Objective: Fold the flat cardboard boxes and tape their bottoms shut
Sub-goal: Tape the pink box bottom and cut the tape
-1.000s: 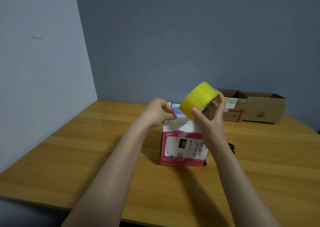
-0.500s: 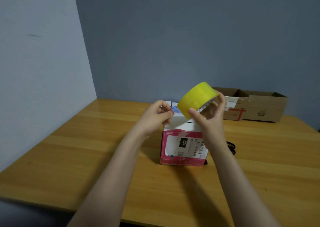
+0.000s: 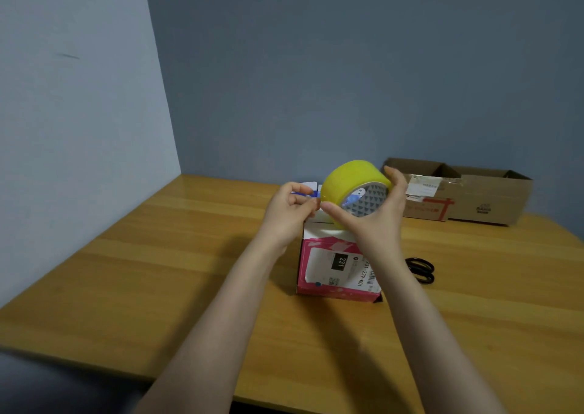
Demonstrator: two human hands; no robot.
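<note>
A small pink and white box with a shipping label stands upright in the middle of the wooden table. Above it, my right hand grips a yellow roll of tape, thumb on the near side and fingers round the far rim. My left hand is beside the roll's left edge, with thumb and fingers pinched together where the tape's end would be; the end itself is too thin to see. Both hands hide the box's top.
Black scissors lie on the table just right of the box. Two open brown cardboard boxes stand at the back right against the blue wall. A pale wall runs along the table's left edge.
The roll and both hands have drifted slightly left and closer together; my left fingers now meet the roll's left edge. The box stays put.
</note>
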